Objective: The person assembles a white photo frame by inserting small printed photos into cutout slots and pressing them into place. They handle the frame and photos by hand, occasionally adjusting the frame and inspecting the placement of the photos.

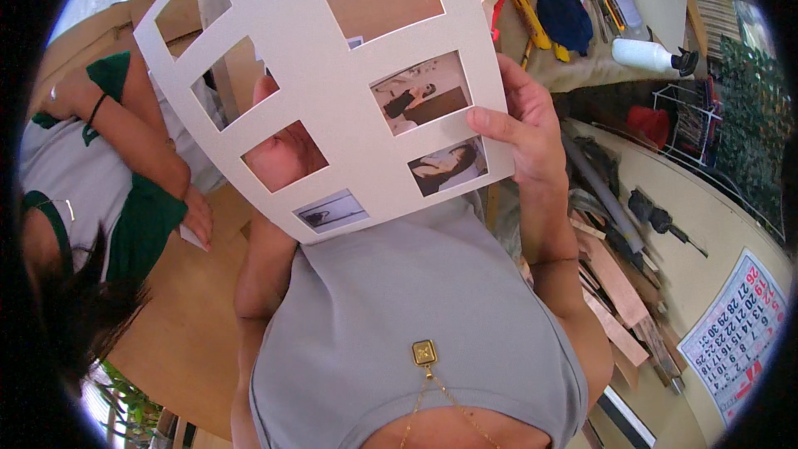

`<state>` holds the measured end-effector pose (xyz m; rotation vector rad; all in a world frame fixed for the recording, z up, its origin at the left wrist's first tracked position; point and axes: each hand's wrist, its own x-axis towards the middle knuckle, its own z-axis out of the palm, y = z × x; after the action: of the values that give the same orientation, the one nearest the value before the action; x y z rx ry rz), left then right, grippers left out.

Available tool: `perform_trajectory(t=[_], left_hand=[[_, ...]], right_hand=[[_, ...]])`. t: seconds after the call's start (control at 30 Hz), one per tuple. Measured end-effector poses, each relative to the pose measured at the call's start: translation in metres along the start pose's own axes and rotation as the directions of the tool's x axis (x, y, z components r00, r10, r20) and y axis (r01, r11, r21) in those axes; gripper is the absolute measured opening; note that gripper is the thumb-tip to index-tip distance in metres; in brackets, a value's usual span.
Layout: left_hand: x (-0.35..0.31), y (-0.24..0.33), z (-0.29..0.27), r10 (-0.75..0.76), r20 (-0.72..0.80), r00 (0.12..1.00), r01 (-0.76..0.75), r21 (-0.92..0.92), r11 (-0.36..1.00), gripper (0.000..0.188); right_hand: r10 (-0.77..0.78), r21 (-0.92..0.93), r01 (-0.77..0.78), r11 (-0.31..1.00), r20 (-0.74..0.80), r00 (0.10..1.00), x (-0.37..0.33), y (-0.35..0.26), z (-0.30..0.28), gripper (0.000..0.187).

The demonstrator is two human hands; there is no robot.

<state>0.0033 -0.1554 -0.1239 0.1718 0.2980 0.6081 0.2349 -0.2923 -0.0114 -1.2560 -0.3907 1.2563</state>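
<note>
The right hand (522,129) grips the right edge of a white mat board (332,83) with many rectangular window openings, its thumb laid across the front face and the fingers wrapped behind the edge. The left hand (283,154) is behind the board and shows only through two of the openings, pressed against the back; whether it is closed around anything cannot be told. The board is held up in front of the person's chest, tilted, filling the upper middle of the view. Small photographs (420,100) sit in three or four of the lower right windows, while the other windows are see-through. Below the board is the person's grey top (399,299) with a square gold pendant (424,352) on a chain. To the left another person in a grey and green shirt (141,224) leans on a wooden table (183,324), a hand (198,216) resting on a small white piece. Up at the right, a cluttered worktop carries a yellow utility knife (529,18), a dark blue cloth (565,12) and a white bottle (644,54). At the lower right lie wood offcuts (619,299) and a calendar sheet (736,337).
</note>
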Motion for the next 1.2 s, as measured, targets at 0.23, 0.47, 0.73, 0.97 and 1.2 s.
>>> perform_trajectory(t=[0.23,0.47,0.73,0.97,1.2], left_hand=[[0.0039,0.0023,-0.0032,-0.002,0.002,1.000,0.002,0.008,1.000,0.037],[0.0044,0.0039,-0.0051,-0.005,-0.002,1.000,0.005,0.014,1.000,0.038],[0.0053,0.0052,-0.0068,-0.014,-0.007,1.000,0.014,0.015,1.000,0.038],[0.0054,0.0057,-0.0083,-0.015,-0.009,1.000,0.015,0.017,1.000,0.038],[0.0041,0.0073,-0.0082,-0.015,-0.013,1.000,0.015,0.023,1.000,0.038]], right_hand=[[0.005,0.001,-0.005,1.000,0.008,1.000,0.0012,-0.0013,-0.0012,0.061],[0.028,0.001,-0.028,1.000,0.002,1.000,0.0019,0.0010,-0.0035,0.061],[0.007,0.014,-0.007,1.000,0.006,1.000,0.0028,0.0025,-0.0048,0.059],[0.021,0.016,-0.021,1.000,0.008,1.000,0.0031,0.0026,-0.0054,0.059],[0.000,0.025,0.000,1.000,-0.011,1.000,0.0026,0.0027,-0.0037,0.058]])
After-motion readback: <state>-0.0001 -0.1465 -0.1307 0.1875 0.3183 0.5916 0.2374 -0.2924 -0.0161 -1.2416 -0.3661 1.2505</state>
